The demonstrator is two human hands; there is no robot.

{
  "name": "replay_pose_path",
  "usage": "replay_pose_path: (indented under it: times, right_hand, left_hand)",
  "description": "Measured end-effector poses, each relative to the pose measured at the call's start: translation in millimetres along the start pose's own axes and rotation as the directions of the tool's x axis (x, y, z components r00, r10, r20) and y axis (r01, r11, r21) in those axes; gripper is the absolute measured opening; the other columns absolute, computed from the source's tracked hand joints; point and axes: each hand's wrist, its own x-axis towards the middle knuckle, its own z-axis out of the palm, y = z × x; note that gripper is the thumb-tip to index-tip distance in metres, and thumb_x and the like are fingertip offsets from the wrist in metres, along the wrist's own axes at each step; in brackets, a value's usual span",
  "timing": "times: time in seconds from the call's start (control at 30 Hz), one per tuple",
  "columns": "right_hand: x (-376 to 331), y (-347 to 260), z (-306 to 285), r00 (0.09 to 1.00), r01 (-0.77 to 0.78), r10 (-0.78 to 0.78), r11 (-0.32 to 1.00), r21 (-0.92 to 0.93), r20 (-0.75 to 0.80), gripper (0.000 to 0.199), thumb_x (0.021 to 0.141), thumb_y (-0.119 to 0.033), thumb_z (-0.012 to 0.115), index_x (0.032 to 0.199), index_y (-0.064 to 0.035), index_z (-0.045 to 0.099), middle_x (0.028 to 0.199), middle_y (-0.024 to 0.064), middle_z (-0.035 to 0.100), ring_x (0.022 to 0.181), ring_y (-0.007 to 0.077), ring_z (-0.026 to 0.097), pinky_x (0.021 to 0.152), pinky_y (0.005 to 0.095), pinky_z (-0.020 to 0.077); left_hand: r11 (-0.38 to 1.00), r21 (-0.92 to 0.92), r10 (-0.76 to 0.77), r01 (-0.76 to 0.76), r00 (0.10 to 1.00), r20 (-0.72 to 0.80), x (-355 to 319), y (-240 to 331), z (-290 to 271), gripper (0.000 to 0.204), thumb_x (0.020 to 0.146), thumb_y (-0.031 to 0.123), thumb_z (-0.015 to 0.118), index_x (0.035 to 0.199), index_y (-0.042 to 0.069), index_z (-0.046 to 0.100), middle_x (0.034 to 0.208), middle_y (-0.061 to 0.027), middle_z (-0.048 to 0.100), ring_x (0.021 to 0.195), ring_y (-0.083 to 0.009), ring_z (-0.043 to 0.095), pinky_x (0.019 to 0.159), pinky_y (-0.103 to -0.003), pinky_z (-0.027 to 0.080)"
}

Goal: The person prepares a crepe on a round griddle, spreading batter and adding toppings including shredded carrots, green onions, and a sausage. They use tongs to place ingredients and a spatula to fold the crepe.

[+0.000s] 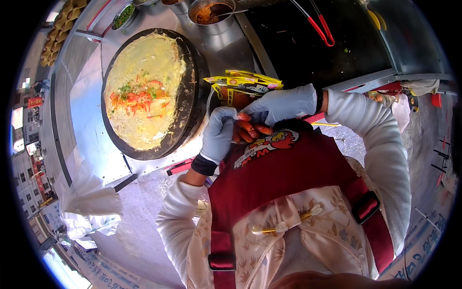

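Both my hands wear thin pale gloves and meet over a container of reddish-brown sausages (246, 132) close to my apron. My left hand (217, 134) is closed, with a small red sausage piece (244, 116) at its fingertips. From the other side my right hand (288, 104) comes in with its fingers pressed together beside that piece; what they grip is hidden. Just beyond them stand yellow-and-black packets (243, 86). To the left, a pale crepe (144, 82) covers a round dark griddle (191, 91), topped with orange-red shreds (142, 103) and chopped greens.
Metal pots stand behind the griddle, one holding red-brown sauce (207, 14) and a spoon. A bowl of chopped greens (124, 17) sits farther left. Red-handled tongs (320, 29) lie on a black surface at the back right. Plastic bags (91, 207) hang at the left.
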Motion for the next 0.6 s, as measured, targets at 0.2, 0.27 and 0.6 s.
replay_pose_path:
  times: [0.2, 0.27, 0.6]
  right_hand:
    - [11.8, 15.1, -1.7, 1.000, -0.008, -0.007, 0.640, -0.768, -0.017, 0.018, 0.084, -0.011, 0.051, 0.097, -0.0030, 0.058, 0.077, 0.0099, 0.060, 0.072, 0.0209, 0.061, 0.064, 0.0299, 0.0492]
    - [21.3, 23.4, 0.2, 0.994, 0.031, -0.106, 0.494, -0.869, -0.025, 0.016, 0.085, -0.014, 0.049, 0.092, -0.0027, 0.058, 0.070, 0.0088, 0.060, 0.064, 0.0214, 0.062, 0.056, 0.0304, 0.0504]
    - [64.1, 67.9, 7.4, 0.994, 0.097, -0.094, 0.995, 0.040, -0.056, 0.024, 0.080, -0.024, 0.060, 0.092, -0.0032, 0.058, 0.079, 0.0110, 0.065, 0.076, 0.0257, 0.064, 0.067, 0.0349, 0.0517]
  left_hand:
    - [0.438, 0.799, -0.076, -0.412, 0.868, 0.490, 2.0, 25.2, -19.6, 0.043, 0.080, 0.012, 0.055, 0.122, 0.006, 0.048, 0.116, -0.0156, 0.054, 0.115, -0.0308, 0.048, 0.104, -0.046, 0.030]
    - [0.340, 0.858, -0.184, -0.385, 0.868, 0.462, 8.3, 31.4, -22.2, 0.055, 0.077, 0.026, 0.059, 0.126, 0.006, 0.045, 0.121, -0.0169, 0.052, 0.123, -0.0335, 0.040, 0.108, -0.052, 0.019]
    - [0.574, 0.764, 0.288, -0.296, 0.946, 0.150, -12.6, -34.8, -19.3, 0.051, 0.083, 0.033, 0.054, 0.119, -0.003, 0.047, 0.130, -0.0230, 0.040, 0.126, -0.0425, 0.034, 0.105, -0.047, 0.028]
